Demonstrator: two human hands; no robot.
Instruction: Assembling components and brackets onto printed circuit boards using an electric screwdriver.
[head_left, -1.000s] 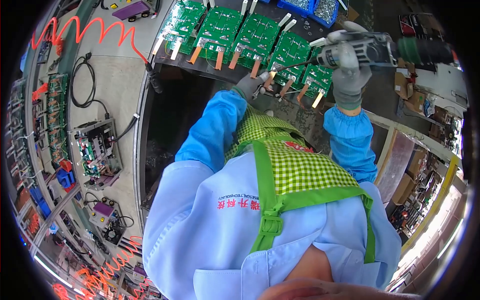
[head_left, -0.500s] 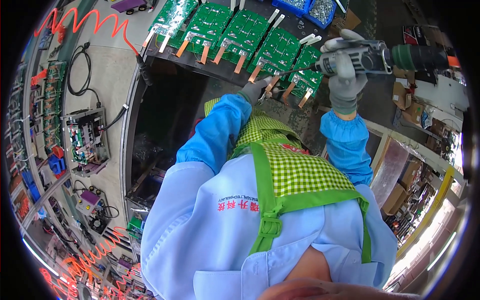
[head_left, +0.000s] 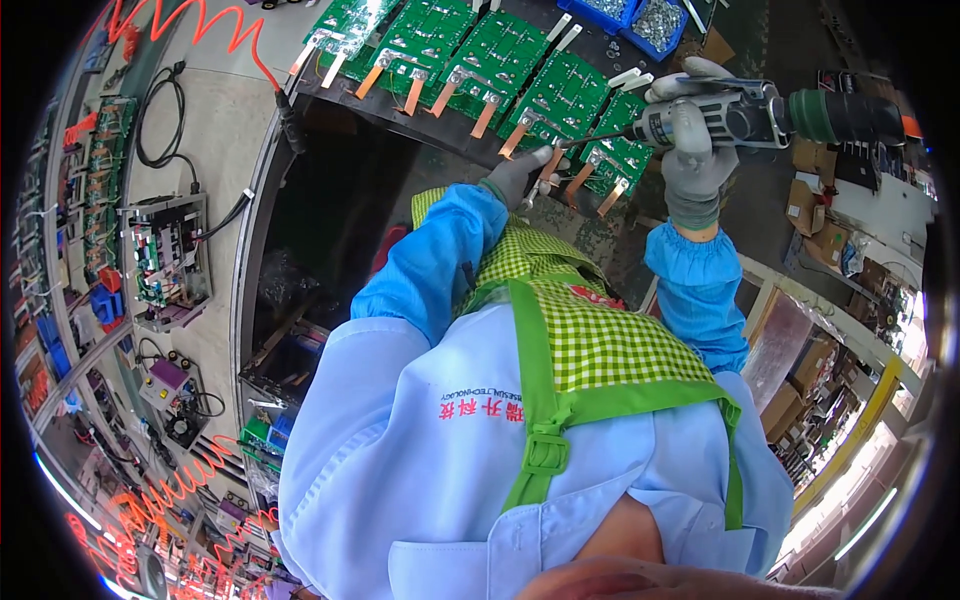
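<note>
My right hand [head_left: 690, 150], in a grey glove, is closed around a grey and black power screwdriver [head_left: 745, 112]. Its long thin bit [head_left: 600, 137] points left, ending at the lower edge of a green circuit board [head_left: 562, 98]. At that edge my gloved left hand [head_left: 512, 180] pinches a copper strip [head_left: 547, 172] close to the bit's tip. Small shiny metal pieces [head_left: 531, 194] show beside the left fingers; what they are is unclear. Another board [head_left: 617, 150] with copper strips lies just right, partly under the screwdriver.
More green boards [head_left: 495, 62] with copper strips line the dark bench edge. Blue bins [head_left: 657, 25] of small metal parts stand at the far side. A coiled orange hose [head_left: 235, 30] hangs at left, above a grey surface holding an opened device [head_left: 168, 262].
The whole view has shifted slightly. My left fingertips have moved a little at the copper strip. The screwdriver remains in my right hand with its bit by the same board.
</note>
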